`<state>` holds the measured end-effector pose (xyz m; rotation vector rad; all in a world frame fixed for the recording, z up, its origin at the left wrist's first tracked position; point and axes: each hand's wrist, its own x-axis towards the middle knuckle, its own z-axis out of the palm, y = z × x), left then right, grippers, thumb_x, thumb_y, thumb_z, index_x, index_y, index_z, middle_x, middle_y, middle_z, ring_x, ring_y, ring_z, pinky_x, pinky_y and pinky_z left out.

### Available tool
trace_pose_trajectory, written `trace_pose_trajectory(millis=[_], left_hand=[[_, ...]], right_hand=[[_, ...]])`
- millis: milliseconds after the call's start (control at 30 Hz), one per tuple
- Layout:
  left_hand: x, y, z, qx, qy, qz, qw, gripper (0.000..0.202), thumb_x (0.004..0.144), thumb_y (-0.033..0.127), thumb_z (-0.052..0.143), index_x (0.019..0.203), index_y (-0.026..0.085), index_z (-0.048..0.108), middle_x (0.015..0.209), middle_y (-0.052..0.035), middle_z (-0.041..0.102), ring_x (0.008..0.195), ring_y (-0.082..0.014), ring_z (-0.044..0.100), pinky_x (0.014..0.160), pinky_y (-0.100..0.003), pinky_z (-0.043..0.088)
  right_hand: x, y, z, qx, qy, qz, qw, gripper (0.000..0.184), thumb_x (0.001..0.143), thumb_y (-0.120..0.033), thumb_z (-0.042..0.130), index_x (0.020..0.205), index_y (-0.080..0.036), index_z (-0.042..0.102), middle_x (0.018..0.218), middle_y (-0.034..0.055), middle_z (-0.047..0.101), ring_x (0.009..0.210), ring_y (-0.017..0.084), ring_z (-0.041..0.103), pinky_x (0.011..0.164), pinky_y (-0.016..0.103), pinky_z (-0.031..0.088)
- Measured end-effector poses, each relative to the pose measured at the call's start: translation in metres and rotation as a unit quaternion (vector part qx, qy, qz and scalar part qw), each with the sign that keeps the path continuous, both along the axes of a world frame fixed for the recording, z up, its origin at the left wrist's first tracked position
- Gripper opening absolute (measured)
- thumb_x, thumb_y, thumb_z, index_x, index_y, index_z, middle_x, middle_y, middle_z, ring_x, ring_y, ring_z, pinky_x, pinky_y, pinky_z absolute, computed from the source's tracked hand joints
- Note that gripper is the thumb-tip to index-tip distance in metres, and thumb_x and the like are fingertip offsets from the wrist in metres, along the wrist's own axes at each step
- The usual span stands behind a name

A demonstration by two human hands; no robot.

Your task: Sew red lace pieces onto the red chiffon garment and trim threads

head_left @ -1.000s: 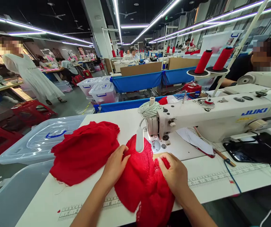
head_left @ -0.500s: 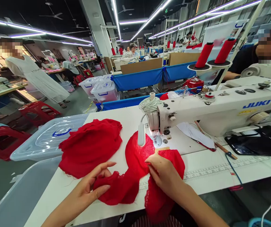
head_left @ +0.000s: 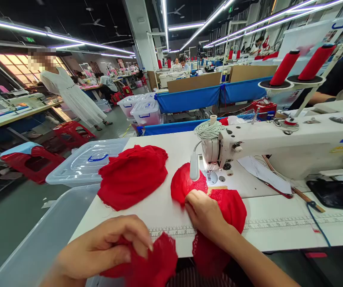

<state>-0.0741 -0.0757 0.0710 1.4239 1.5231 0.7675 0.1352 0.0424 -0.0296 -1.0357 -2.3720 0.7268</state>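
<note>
My left hand (head_left: 108, 245) is closed on a red lace-edged fabric piece (head_left: 158, 263) at the table's front edge, somewhat blurred. My right hand (head_left: 205, 211) pinches red lace fabric (head_left: 185, 183) just in front of the needle area of a white sewing machine (head_left: 258, 143); the fingertips are partly hidden. More of this red fabric (head_left: 231, 205) lies right of the hand and hangs over the edge below the wrist. A small white lamp (head_left: 194, 166) hangs over the fabric. Further left, a pile of red fabric pieces (head_left: 132, 175) rests on the table.
Clear plastic boxes (head_left: 78, 167) stand against the table's left side. A paper pattern (head_left: 265, 175), a wooden stick (head_left: 307, 199) and a dark pouch (head_left: 336, 193) lie at right. Red thread cones (head_left: 285, 68) stand behind the machine. A person in white (head_left: 69, 95) stands at far left.
My left hand has moved down toward the front edge, pulling its fabric piece away from the fabric at the machine. My right hand keeps its pinch. The view has turned left.
</note>
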Motion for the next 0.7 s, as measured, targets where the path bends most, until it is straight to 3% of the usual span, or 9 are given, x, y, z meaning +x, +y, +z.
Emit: trace_pose_trajectory(millis=[33,100,200,333,467,533,600,700], left_hand=[[0.009,0.006,0.002,-0.031,-0.017,-0.072,0.997,0.023,0.078,0.045,0.06,0.087,0.029,0.073,0.077,-0.0049,0.071,0.072,-0.022,0.065,0.069,-0.033,0.054],[0.026,0.024,0.0,-0.039,-0.002,-0.177,0.983,0.027,0.087,0.03,0.05,0.109,0.031,0.066,0.101,-0.004,0.071,0.091,-0.0207,0.066,0.082,-0.031,0.051],[0.044,0.051,-0.011,0.046,0.082,-0.189,0.978,0.032,0.091,0.02,0.041,0.113,0.03,0.061,0.112,-0.0017,0.067,0.102,-0.0182,0.061,0.091,-0.029,0.045],[0.046,0.074,-0.03,0.102,0.085,-0.141,0.981,0.022,0.088,0.02,0.047,0.106,0.026,0.058,0.103,-0.0019,0.066,0.095,-0.0175,0.061,0.086,-0.028,0.045],[0.042,0.083,-0.042,0.159,0.113,-0.019,0.981,0.021,0.079,0.023,0.061,0.1,0.023,0.056,0.098,-0.0019,0.062,0.083,-0.0171,0.058,0.076,-0.029,0.045],[0.041,0.084,-0.046,0.141,0.101,0.022,0.985,0.029,0.075,0.028,0.066,0.101,0.022,0.055,0.099,-0.0025,0.06,0.072,-0.0147,0.053,0.069,-0.028,0.045],[0.038,0.083,-0.047,0.091,0.052,0.02,0.994,0.042,0.074,0.032,0.068,0.112,0.022,0.052,0.105,-0.0043,0.058,0.068,-0.013,0.05,0.067,-0.028,0.045],[0.033,0.08,-0.046,0.034,-0.017,-0.034,0.999,0.061,0.075,0.033,0.068,0.13,0.025,0.043,0.113,-0.0055,0.058,0.085,-0.0164,0.054,0.08,-0.031,0.045]], right_hand=[[0.001,0.001,0.003,-0.072,0.078,0.007,0.994,0.015,0.087,-0.015,0.044,0.074,-0.02,0.05,0.075,0.0015,0.056,0.067,0.015,0.051,0.055,0.025,0.033],[0.004,0.004,0.008,-0.234,0.212,0.044,0.948,0.015,0.09,-0.029,0.044,0.078,-0.021,0.048,0.07,-0.0022,0.052,0.061,0.013,0.05,0.055,0.025,0.037],[0.008,0.007,0.012,-0.389,0.292,0.089,0.869,0.025,0.087,-0.046,0.05,0.081,-0.022,0.049,0.065,-0.0057,0.046,0.054,0.011,0.045,0.052,0.023,0.036],[0.011,0.008,0.014,-0.426,0.341,0.072,0.835,0.031,0.083,-0.052,0.058,0.084,-0.021,0.057,0.062,-0.0061,0.047,0.055,0.01,0.041,0.054,0.023,0.035],[0.013,0.006,0.016,-0.461,0.377,0.121,0.795,0.029,0.076,-0.041,0.07,0.097,-0.023,0.062,0.08,-0.0013,0.061,0.074,0.016,0.056,0.072,0.028,0.045],[0.013,0.005,0.016,-0.464,0.378,0.129,0.791,0.027,0.078,-0.039,0.069,0.099,-0.023,0.063,0.087,0.0006,0.064,0.082,0.018,0.059,0.077,0.03,0.046],[0.013,0.006,0.015,-0.459,0.376,0.122,0.796,0.026,0.081,-0.041,0.065,0.099,-0.022,0.065,0.088,0.0013,0.066,0.085,0.019,0.061,0.078,0.031,0.047],[0.013,0.008,0.013,-0.434,0.363,0.119,0.816,0.029,0.081,-0.043,0.063,0.099,-0.02,0.066,0.09,0.0021,0.067,0.09,0.021,0.061,0.081,0.032,0.048]])
